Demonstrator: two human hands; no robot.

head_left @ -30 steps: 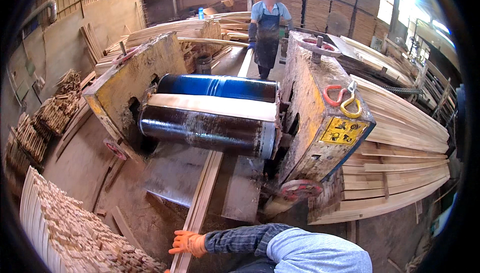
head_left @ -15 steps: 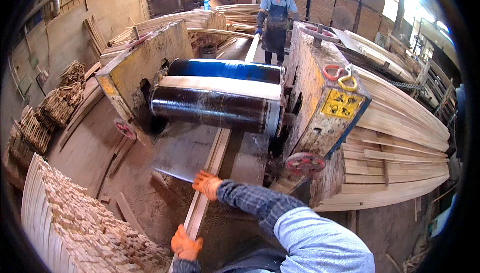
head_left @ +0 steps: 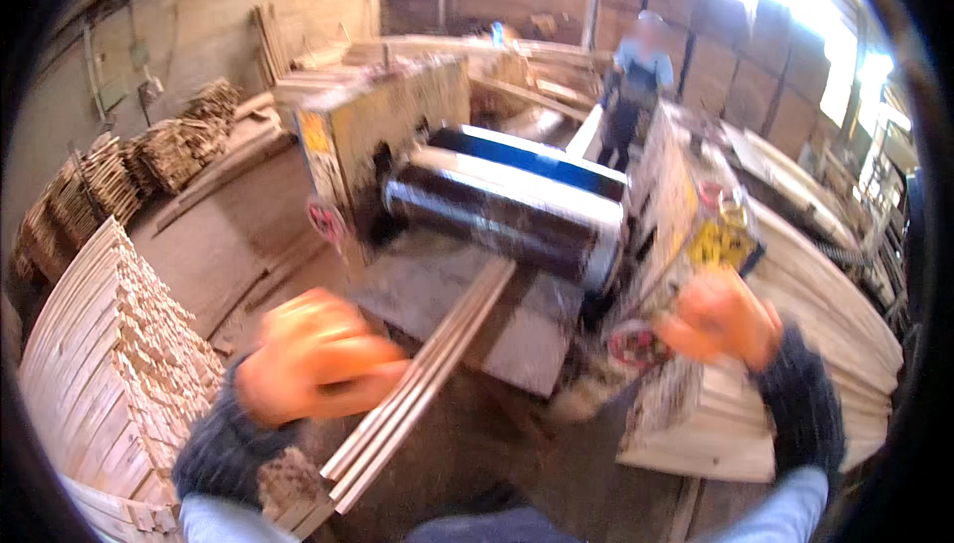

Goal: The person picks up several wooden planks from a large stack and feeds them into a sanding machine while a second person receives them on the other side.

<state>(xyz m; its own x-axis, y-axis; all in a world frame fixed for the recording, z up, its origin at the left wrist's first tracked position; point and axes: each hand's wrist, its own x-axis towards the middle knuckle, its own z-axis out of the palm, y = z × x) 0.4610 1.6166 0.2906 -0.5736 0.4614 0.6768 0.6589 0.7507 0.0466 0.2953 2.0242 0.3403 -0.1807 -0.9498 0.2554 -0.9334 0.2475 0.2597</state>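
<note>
Below our head camera, our left hand (head_left: 313, 359) in its orange glove lies against the long wooden slats (head_left: 422, 384), fingers half curled; whether they grip is blurred. These slats slant up into the roller machine (head_left: 497, 205). Our right hand (head_left: 717, 316) hovers apart, fingers loosely bent, holding nothing.

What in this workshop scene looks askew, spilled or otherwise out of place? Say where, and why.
The long wooden strips lie slanted across the machine's feed table, not square to the dark roller. The left hand rests against them; the right hand is raised apart. Motion blur hides finer detail. Nothing looks spilled or broken.
</note>
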